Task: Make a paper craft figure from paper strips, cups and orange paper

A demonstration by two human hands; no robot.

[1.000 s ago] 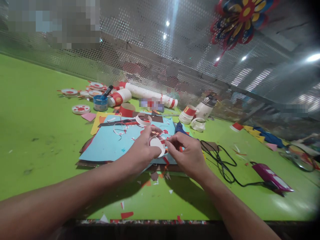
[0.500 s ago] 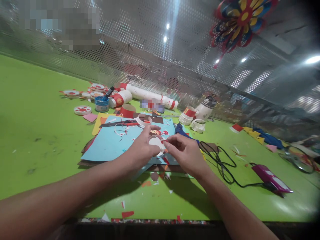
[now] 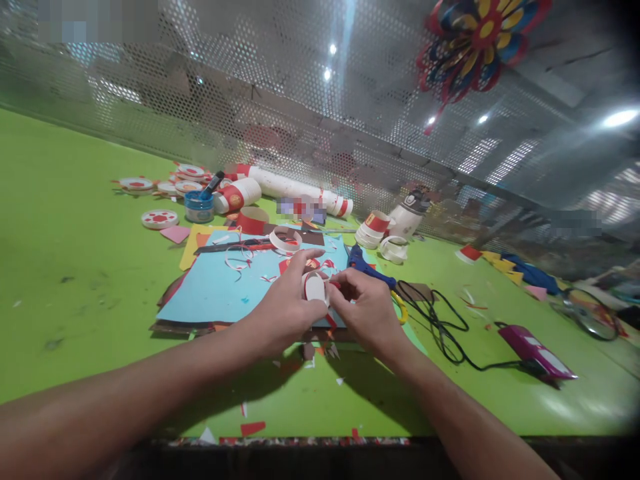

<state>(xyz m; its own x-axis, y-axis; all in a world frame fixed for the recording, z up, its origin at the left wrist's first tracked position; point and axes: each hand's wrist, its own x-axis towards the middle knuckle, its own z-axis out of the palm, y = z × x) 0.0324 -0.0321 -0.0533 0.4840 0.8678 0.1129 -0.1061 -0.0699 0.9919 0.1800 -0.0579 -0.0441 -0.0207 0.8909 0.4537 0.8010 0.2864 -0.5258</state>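
Gripping white paper piece (image 3: pixel 315 289) in left hand (image 3: pixel 290 300) over blue sheet (image 3: pixel 215 290), with flat face toward camera; pinching red scrap (image 3: pixel 337 285) beside it in right hand (image 3: pixel 367 303). Cannot tell long axis or read label (image 3: pixel 371 219) on cup (image 3: pixel 370 237).

White piece (image 3: pixel 315 289) turned, yellow handle (image 3: pixel 403 307) more exposed

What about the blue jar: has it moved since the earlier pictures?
No. The blue jar sits in the same spot, just right of the red-dotted disc on the green table.
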